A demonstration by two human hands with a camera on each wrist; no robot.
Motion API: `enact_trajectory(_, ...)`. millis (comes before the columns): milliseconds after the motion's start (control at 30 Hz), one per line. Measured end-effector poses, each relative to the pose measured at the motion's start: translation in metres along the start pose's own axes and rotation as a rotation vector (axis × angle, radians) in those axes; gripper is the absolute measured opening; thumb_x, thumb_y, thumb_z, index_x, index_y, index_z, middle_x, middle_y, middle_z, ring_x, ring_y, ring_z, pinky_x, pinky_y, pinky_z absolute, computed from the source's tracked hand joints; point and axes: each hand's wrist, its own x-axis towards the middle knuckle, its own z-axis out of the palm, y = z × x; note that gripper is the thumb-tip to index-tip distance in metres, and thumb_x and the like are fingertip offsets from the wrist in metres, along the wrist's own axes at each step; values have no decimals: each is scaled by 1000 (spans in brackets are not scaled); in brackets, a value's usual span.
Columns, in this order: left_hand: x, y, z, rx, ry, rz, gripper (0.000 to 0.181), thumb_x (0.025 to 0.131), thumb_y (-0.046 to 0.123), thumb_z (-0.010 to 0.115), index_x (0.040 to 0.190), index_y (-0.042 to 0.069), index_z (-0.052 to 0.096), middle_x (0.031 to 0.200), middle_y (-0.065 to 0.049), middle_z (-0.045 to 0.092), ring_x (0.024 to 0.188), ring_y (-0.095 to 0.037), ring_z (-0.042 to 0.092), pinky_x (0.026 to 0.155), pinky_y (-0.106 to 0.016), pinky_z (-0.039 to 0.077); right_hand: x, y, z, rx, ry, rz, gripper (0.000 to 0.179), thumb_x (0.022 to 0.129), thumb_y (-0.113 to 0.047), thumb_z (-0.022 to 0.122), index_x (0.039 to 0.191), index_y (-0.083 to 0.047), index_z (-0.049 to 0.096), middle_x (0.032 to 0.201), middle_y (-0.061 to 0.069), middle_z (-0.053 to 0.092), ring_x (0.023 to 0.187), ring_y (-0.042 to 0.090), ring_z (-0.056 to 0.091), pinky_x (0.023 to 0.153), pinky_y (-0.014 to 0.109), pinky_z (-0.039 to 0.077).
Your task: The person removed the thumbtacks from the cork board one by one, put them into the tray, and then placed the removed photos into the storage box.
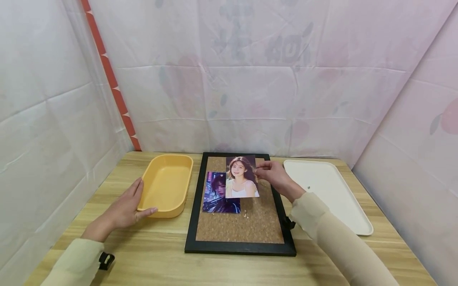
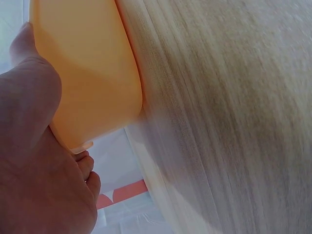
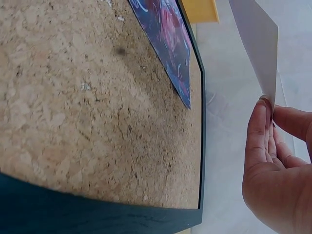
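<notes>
My right hand (image 1: 273, 174) pinches the right edge of a photo print (image 1: 242, 182) showing a person in a white top. The right wrist view shows its pale back (image 3: 258, 46) raised off the corkboard (image 1: 243, 230), thumb on one side and fingertips on the other. A second print (image 1: 222, 204), purple and blue, lies on the cork at the left; the held photo overlaps it in the head view. My left hand (image 1: 123, 206) holds the near left corner of a yellow plastic tray (image 1: 166, 186), thumb at the near wall and fingers along the left side.
A white tray (image 1: 332, 194) with a small dark speck lies right of the corkboard. The board's black frame (image 1: 239, 248) rests on the wood-patterned table (image 1: 154, 250). Printed cloth (image 1: 250, 91) hangs behind and at both sides. Small white bits show on the cork.
</notes>
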Motion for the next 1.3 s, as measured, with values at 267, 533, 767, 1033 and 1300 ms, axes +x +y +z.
enact_trajectory(267, -1, -7, 5, -3, 56, 38, 115, 91, 55, 72, 151, -24, 15, 159, -42, 15, 144, -59, 23, 112, -70, 29, 1, -6, 8, 10, -8, -18, 25, 100, -4, 62, 119, 12, 62, 100, 15, 73, 80, 13, 69, 99, 61, 50)
enact_trajectory(533, -1, -3, 1, 20, -8, 4, 115, 92, 58, 69, 152, -23, 13, 161, -40, 14, 146, -57, 22, 114, -67, 28, 0, -6, 10, -1, -29, -16, 27, 100, -6, 61, 121, 11, 62, 104, 16, 73, 83, 14, 70, 100, 60, 49)
enact_trajectory(767, 0, -3, 2, 31, -2, 11, 115, 92, 58, 69, 152, -23, 14, 160, -40, 15, 145, -57, 23, 114, -67, 29, 2, -7, 14, -3, -36, -15, 26, 100, -6, 62, 121, 10, 63, 107, 17, 72, 85, 15, 71, 101, 60, 49)
enact_trajectory(1033, 0, -3, 2, 17, -5, 9, 115, 92, 58, 69, 152, -22, 13, 161, -40, 14, 146, -56, 22, 114, -67, 28, 4, -8, 20, 17, -43, -24, 25, 99, -5, 64, 119, 10, 64, 103, 16, 73, 82, 16, 71, 99, 59, 51)
enact_trajectory(1300, 1, -3, 2, 10, -2, 2, 115, 93, 58, 68, 152, -22, 11, 161, -40, 12, 146, -57, 21, 114, -68, 27, 5, -11, 21, 25, -78, -34, 25, 100, -6, 62, 119, 11, 64, 100, 15, 74, 82, 16, 71, 100, 61, 49)
